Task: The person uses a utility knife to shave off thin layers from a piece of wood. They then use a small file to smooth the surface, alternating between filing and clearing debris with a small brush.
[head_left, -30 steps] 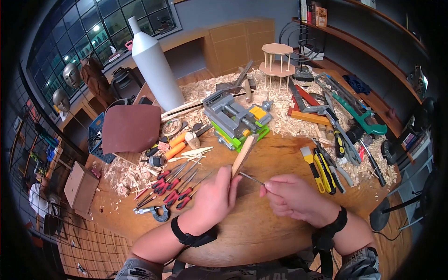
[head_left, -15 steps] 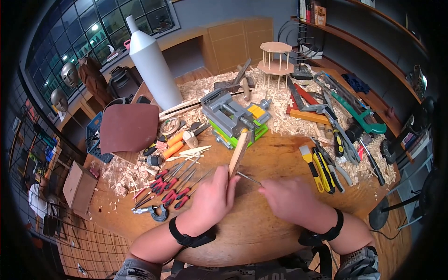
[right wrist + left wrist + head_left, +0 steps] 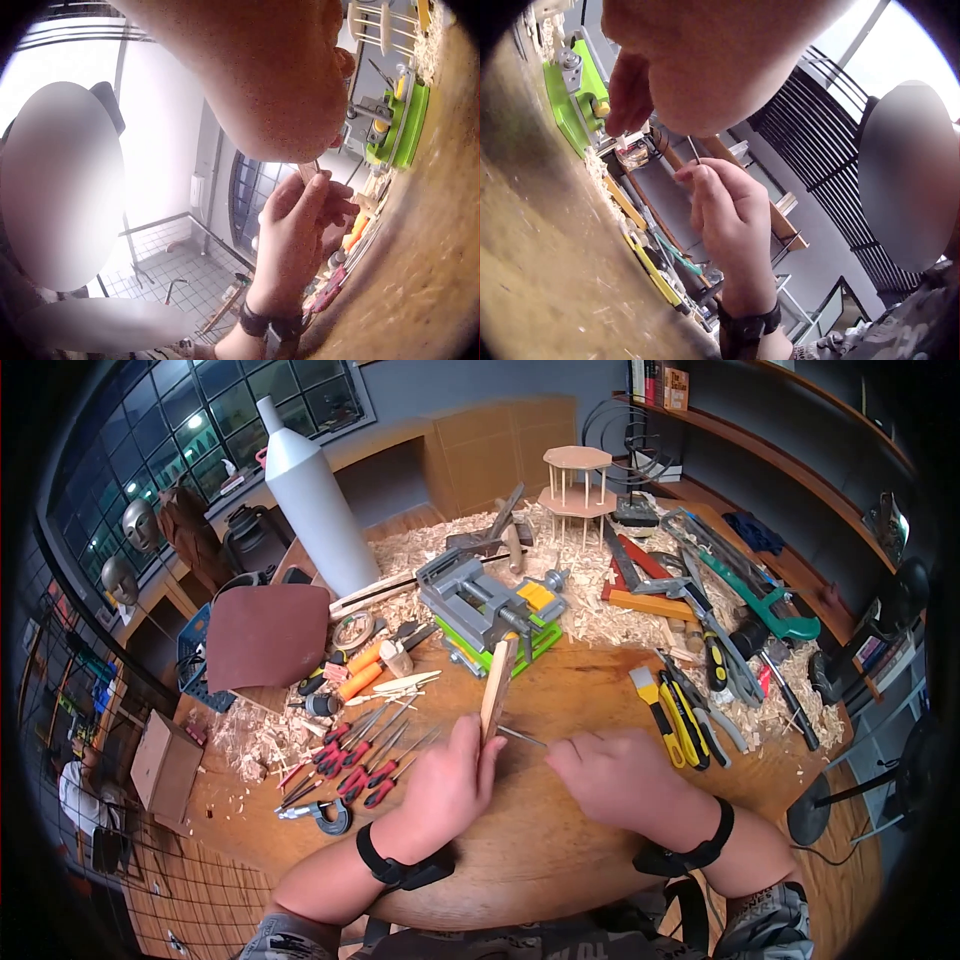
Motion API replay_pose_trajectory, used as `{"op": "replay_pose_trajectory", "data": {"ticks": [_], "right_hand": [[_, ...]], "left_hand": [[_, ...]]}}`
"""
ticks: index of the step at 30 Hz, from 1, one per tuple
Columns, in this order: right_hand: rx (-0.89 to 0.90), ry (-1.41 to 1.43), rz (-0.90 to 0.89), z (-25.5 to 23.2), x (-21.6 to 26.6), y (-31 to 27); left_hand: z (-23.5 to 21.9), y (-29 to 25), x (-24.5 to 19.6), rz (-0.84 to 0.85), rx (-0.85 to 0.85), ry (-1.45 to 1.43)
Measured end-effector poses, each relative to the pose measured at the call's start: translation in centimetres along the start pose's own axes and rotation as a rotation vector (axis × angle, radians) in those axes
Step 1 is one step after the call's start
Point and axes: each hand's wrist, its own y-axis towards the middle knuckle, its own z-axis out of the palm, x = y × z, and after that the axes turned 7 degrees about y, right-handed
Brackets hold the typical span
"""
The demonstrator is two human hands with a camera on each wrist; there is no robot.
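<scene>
A narrow wooden piece (image 3: 495, 685) stands tilted up from the left hand (image 3: 447, 785), which grips its lower end above the table. The right hand (image 3: 625, 780) pinches a thin metal rod (image 3: 522, 736) whose far end meets the side of the wood. In the left wrist view the rod (image 3: 694, 148) runs up from the fingertips of the right hand (image 3: 731, 217). The left hand (image 3: 292, 232) holds the wood (image 3: 307, 171) in the right wrist view. The rod's tip is hidden there.
A grey vise (image 3: 475, 600) on a green base stands just beyond the wood. Red-handled files (image 3: 350, 765) and a micrometer (image 3: 318, 815) lie left; yellow cutters (image 3: 685, 725) and pliers lie right. Wood shavings (image 3: 420, 555) cover the back.
The wood stands more upright than before and has shifted slightly left in view, as has the whole table scene. The right hand has turned so its back shows more. Both grips remain.
</scene>
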Motion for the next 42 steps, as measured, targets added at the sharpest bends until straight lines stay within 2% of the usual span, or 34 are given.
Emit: {"op": "replay_pose_trajectory", "data": {"ticks": [2, 4, 5, 7, 8, 13, 14, 16, 23, 25, 26, 31, 32, 34, 38, 40, 41, 42], "right_hand": [[0.020, -0.052, -0.018, 0.0, 0.0, -0.1], [0.000, 0.128, 0.084, 0.6, -0.3, -0.1], [0.000, 0.126, 0.085, 1.1, -0.8, 0.0], [0.019, 0.907, 0.313, 2.1, -1.8, 0.1], [0.017, 0.906, 0.316, 2.1, -1.9, 0.0], [0.314, 1.866, 0.876, 1.7, -2.3, 0.5], [0.315, 1.867, 0.877, 2.0, -2.1, 0.4], [-0.108, 0.232, -0.004, 2.7, -1.4, 0.0], [-0.126, 0.267, 0.034, 2.2, -1.0, 0.1], [0.239, 1.668, 0.861, 1.9, -1.3, 0.4], [0.240, 1.665, 0.862, 2.0, -1.3, 0.4], [-0.142, 0.725, 0.108, 4.3, -1.8, 0.0], [-0.139, 0.724, 0.105, 4.0, -1.6, 0.0], [-0.196, -0.101, -0.179, 3.2, -1.0, -0.2], [-0.158, 0.035, -0.103, 2.4, -0.9, 0.2], [0.243, 1.462, 0.842, 1.5, -1.0, 0.6], [0.244, 1.464, 0.845, 1.6, -0.9, 0.4], [0.198, 1.265, 0.715, 1.7, -0.9, 0.4]], "left_hand": [[-0.1, 0.2, -0.1, 0.006, -0.015, 0.029], [0.0, 0.1, 0.0, 0.018, -0.013, 0.036], [0.1, 0.1, 0.0, 0.021, -0.014, 0.046], [-0.3, 0.1, -0.3, 0.030, -0.005, 0.056], [-0.4, 0.2, -0.4, 0.040, 0.003, 0.068], [-0.4, 0.2, -0.2, 0.025, -0.009, 0.073], [-0.4, 0.2, -0.2, 0.021, -0.010, 0.074], [-0.4, 0.2, -0.1, 0.009, -0.009, 0.055], [-0.2, 0.1, 0.3, 0.013, -0.011, 0.036], [-0.3, 0.2, 0.2, 0.015, 0.000, 0.040], [-0.3, 0.2, 0.2, 0.016, 0.009, 0.043], [-0.6, 0.2, 0.1, 0.052, 0.004, 0.060], [-0.7, 0.3, 0.1, 0.038, 0.019, 0.060], [-0.8, 0.3, -0.3, 0.015, 0.035, 0.073], [-0.5, 0.2, 0.1, 0.013, 0.044, 0.065], [-0.7, 0.3, -0.2, 0.007, 0.047, 0.057], [-0.7, 0.2, -0.4, -0.002, 0.050, 0.049], [-0.6, 0.1, -0.3, -0.002, 0.050, 0.049]]}}
